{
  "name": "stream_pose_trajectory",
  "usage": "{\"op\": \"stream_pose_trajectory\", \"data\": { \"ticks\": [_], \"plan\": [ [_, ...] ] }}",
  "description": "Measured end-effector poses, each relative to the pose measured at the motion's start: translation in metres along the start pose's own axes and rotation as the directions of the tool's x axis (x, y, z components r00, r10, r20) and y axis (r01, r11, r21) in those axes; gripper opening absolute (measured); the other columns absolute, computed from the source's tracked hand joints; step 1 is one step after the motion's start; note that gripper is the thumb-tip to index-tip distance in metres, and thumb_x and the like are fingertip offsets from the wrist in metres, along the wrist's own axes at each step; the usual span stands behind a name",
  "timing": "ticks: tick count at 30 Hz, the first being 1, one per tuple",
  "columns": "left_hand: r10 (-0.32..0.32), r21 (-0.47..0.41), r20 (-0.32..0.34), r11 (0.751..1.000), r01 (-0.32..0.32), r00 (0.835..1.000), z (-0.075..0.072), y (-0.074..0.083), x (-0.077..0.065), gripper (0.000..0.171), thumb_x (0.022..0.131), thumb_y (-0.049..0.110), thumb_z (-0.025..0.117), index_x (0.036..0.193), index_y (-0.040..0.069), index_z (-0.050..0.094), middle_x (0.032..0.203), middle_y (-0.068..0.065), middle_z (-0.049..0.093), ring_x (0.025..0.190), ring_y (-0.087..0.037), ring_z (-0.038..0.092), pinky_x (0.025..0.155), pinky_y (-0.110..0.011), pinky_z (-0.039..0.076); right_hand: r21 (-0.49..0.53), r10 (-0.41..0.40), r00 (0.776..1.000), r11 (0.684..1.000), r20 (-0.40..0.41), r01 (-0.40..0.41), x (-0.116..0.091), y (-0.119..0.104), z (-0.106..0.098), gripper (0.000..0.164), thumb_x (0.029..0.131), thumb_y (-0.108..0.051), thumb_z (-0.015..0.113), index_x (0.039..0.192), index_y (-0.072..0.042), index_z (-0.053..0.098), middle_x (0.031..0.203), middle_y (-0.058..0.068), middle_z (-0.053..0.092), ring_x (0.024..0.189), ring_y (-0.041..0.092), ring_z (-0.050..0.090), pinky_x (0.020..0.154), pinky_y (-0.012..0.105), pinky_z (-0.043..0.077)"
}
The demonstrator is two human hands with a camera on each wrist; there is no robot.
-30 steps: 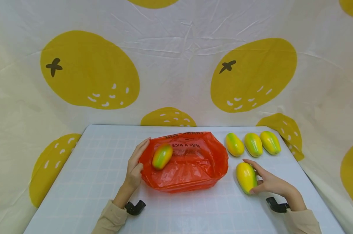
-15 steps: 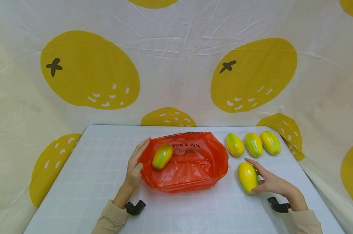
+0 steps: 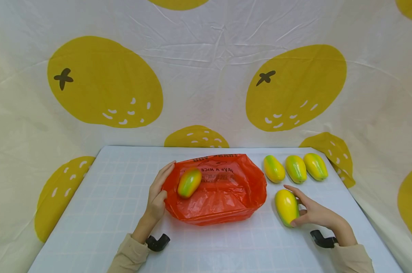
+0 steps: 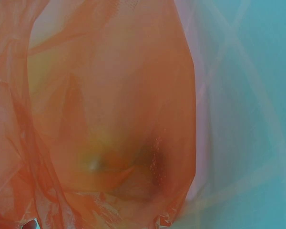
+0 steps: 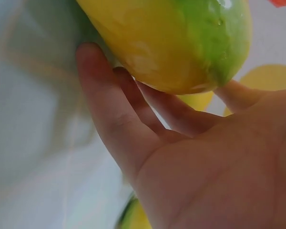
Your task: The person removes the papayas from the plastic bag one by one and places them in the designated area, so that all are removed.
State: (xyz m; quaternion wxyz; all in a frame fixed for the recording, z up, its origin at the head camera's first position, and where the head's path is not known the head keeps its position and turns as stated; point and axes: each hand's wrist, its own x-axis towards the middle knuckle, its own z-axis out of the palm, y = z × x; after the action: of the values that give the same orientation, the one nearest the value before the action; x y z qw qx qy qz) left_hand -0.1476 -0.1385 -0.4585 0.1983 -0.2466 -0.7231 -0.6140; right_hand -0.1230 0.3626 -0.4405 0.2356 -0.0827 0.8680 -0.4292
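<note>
A red plastic bag (image 3: 223, 199) lies with its mouth spread wide in the middle of the table. Inside its left part rests a yellow-green papaya (image 3: 189, 182). My left hand (image 3: 156, 197) grips the bag's left rim; the bag's film (image 4: 119, 95) fills much of the left wrist view and hides the fingers there. To the right of the bag, my right hand (image 3: 313, 212) holds another papaya (image 3: 286, 207) between thumb and fingers. The right wrist view shows that papaya (image 5: 181, 43) close up, with fingers along its side.
Behind my right hand, three more papayas stand in a row: one by the bag (image 3: 274, 168), a middle papaya (image 3: 296, 169) and a far-right papaya (image 3: 315, 167). A fruit-patterned curtain (image 3: 206, 83) hangs behind the white table (image 3: 100, 197).
My right hand and its papaya shifted slightly right, then slightly back left towards the bag. The left hand and the bag have kept their place.
</note>
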Motion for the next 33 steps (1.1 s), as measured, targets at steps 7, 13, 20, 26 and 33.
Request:
{"op": "stream_pose_trajectory", "data": {
  "ticks": [7, 13, 20, 26, 33],
  "plan": [
    [-0.003, -0.006, 0.002, 1.000, 0.003, 1.000, -0.0003, -0.0003, 0.0000, 0.084, 0.068, -0.012, 0.029, 0.149, 0.005, 0.043, 0.154, -0.008, 0.040, 0.142, -0.027, 0.034, 0.118, -0.029, 0.024, -0.007, 0.009, 1.000, 1.000, 0.004, -0.009, -0.0010, 0.0000, -0.0008, 0.112, 0.074, -0.017, 0.083, 0.159, -0.018, 0.011, 0.157, 0.026, 0.014, 0.130, 0.048, 0.027, 0.100, 0.061, 0.044],
    [-0.001, -0.007, 0.002, 1.000, 0.001, 1.000, -0.0001, -0.0001, 0.0003, 0.084, 0.068, -0.011, 0.029, 0.149, 0.004, 0.044, 0.154, -0.009, 0.040, 0.142, -0.027, 0.034, 0.118, -0.029, 0.024, -0.003, 0.009, 1.000, 1.000, -0.003, -0.009, -0.0002, 0.0019, -0.0017, 0.109, 0.074, -0.017, 0.083, 0.158, -0.018, 0.014, 0.158, 0.024, 0.016, 0.130, 0.047, 0.027, 0.101, 0.061, 0.043],
    [0.004, -0.013, 0.000, 1.000, -0.004, 1.000, -0.0003, -0.0009, 0.0001, 0.084, 0.067, -0.011, 0.029, 0.148, 0.002, 0.044, 0.153, -0.010, 0.040, 0.142, -0.028, 0.034, 0.118, -0.029, 0.024, 0.009, 0.009, 1.000, 1.000, 0.000, -0.009, 0.0021, 0.0008, -0.0002, 0.107, 0.074, -0.018, 0.083, 0.158, -0.017, 0.016, 0.158, 0.023, 0.017, 0.130, 0.046, 0.028, 0.101, 0.063, 0.042],
    [0.005, -0.015, 0.000, 1.000, -0.005, 1.000, -0.0005, -0.0011, -0.0001, 0.083, 0.068, -0.011, 0.029, 0.148, 0.001, 0.044, 0.153, -0.011, 0.040, 0.142, -0.028, 0.034, 0.118, -0.028, 0.024, 0.007, 0.004, 1.000, 1.000, 0.001, -0.004, 0.0024, 0.0004, 0.0002, 0.108, 0.074, -0.018, 0.082, 0.158, -0.017, 0.015, 0.157, 0.023, 0.019, 0.129, 0.045, 0.029, 0.101, 0.060, 0.043],
    [0.011, -0.010, -0.002, 1.000, -0.011, 1.000, -0.0008, -0.0006, 0.0006, 0.082, 0.068, -0.011, 0.029, 0.148, 0.000, 0.043, 0.153, -0.012, 0.040, 0.142, -0.028, 0.034, 0.118, -0.029, 0.024, 0.004, 0.014, 1.000, 1.000, 0.000, -0.014, 0.0010, -0.0015, -0.0007, 0.110, 0.075, -0.018, 0.083, 0.159, -0.018, 0.012, 0.154, 0.025, 0.021, 0.130, 0.044, 0.029, 0.099, 0.052, 0.047]
  ]
}}
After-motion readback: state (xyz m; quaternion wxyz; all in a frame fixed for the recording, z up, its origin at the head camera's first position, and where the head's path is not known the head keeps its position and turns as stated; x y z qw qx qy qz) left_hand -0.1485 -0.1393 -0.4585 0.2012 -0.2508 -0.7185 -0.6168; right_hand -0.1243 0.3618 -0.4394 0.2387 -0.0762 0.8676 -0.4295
